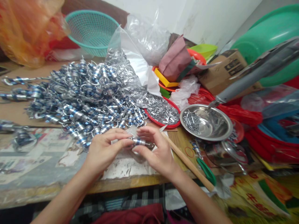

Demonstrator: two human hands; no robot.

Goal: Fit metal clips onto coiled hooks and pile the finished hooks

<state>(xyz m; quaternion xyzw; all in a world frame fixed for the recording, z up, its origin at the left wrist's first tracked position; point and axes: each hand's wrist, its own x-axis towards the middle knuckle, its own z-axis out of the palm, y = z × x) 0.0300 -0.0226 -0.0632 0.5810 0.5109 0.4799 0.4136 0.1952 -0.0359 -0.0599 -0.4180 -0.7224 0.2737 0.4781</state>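
Observation:
Just above the front of the table, a small metal fitting (137, 141) with silver and blue bands is held level between both hands. My left hand (105, 147) pinches its left end between thumb and fingers. Around the right part curl the thumb and fingers of my right hand (157, 152). Fingers hide both ends of the piece. Behind my left hand rises a large pile of similar blue-and-silver fittings (86, 90), many with curved metal hooks. A wooden handle (187, 161) slants beside my right hand, with a pointed metal tip near its upper end.
A red tray (177, 121) of small metal pieces and a steel bowl (217, 124) with pins stand behind my right hand. A grey metal arm (252, 77) reaches down over the bowl. A turquoise basket (93, 31) sits at the back; a cardboard box (224, 73) is right.

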